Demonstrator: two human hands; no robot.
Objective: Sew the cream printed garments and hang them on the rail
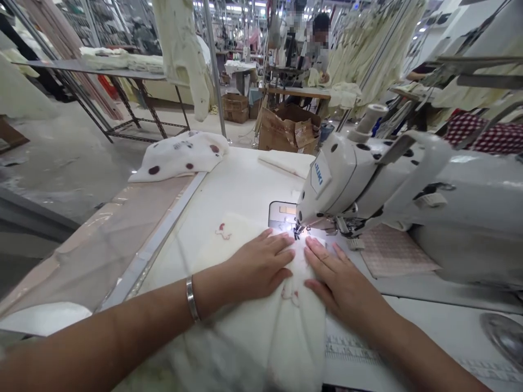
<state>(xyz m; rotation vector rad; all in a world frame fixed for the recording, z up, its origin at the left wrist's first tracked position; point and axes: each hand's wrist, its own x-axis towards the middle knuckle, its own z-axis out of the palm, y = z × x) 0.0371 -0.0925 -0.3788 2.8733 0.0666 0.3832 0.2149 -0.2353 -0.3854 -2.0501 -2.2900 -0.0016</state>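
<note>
A cream fabric piece (249, 337) with small red embroidered motifs lies over the sewing table and hangs toward me. My left hand (261, 264) rests flat on it, fingers stretched toward the needle area. To the right of the needle, my right hand (333, 272) also lies on the fabric, its fingers extended and slightly spread. Both hands press the cloth just in front of the lit presser foot (297, 231) of a white sewing machine (339, 174). The cloth's edge reaches the presser foot; the needle tip is too small to make out.
White cloth with dark spots (183, 155) lies at the table's far left corner. A folded cream strip (286, 162) is behind the machine head. Beyond stand cardboard boxes (281, 130), a metal-legged table (139, 68) and a person (321, 43). A printed ruler (351, 348) runs along the front right.
</note>
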